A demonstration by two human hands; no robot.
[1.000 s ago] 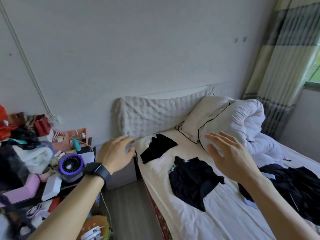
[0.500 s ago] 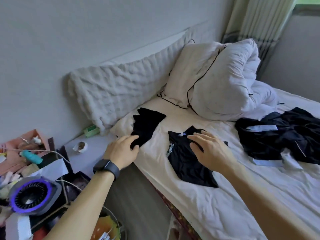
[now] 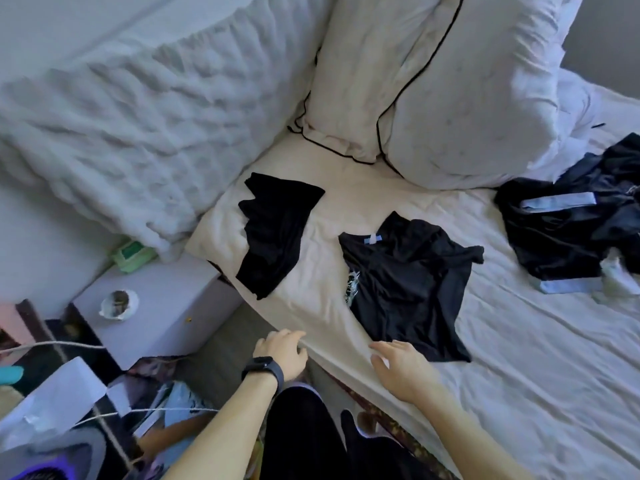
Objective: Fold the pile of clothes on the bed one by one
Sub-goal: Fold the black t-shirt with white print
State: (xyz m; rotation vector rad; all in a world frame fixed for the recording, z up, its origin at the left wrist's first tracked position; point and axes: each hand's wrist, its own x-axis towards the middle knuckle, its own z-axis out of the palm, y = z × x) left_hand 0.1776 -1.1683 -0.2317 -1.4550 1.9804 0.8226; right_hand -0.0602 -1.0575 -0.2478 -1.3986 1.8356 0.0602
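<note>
A black t-shirt (image 3: 408, 282) with a white print lies crumpled on the white bed sheet (image 3: 519, 358). To its left a folded black garment (image 3: 273, 230) lies near the bed's corner. A pile of dark clothes (image 3: 575, 230) with pale blue bands sits at the right edge. My left hand (image 3: 282, 355), a black watch on its wrist, rests at the bed's near edge with loosely curled fingers, holding nothing. My right hand (image 3: 398, 370) lies on the sheet with fingers relaxed, just below the t-shirt's hem, not gripping it.
White pillows (image 3: 433, 81) and a quilted white blanket (image 3: 138, 116) line the head of the bed. Left of the bed stand a white nightstand (image 3: 166, 306) with a small bowl (image 3: 117, 304), a green box (image 3: 133, 258), cables and clutter.
The view has tilted down towards the bed. Both hands have drawn back from the garments to the bed's near edge; the left no longer touches the folded garment, the right is off the t-shirt.
</note>
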